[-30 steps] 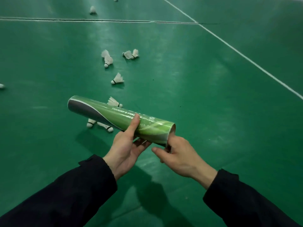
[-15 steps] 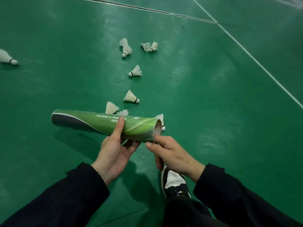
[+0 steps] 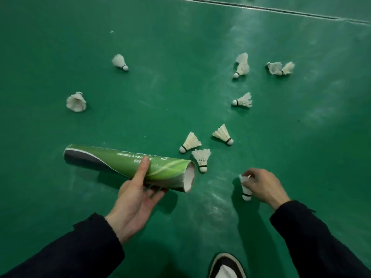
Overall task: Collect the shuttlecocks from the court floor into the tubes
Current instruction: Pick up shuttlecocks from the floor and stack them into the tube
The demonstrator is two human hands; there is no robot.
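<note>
Nine shuttlecocks lie loose on the court floor (image 3: 160, 87), head view. Left hand (image 3: 136, 195) holds the tube (image 3: 124, 163), fingers wrapped under, thumb over, open mouth facing right. Right hand (image 3: 261, 187), fingers pinched on a shuttlecock (image 3: 246, 189) at the floor. Step: pickup. Next, likely: lift it, cork-first into the mouth.

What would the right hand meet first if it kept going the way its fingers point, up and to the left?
Probably the shuttlecock lying just right of the tube's open end. The right hand already grips another shuttlecock; depth is uncertain.
</note>
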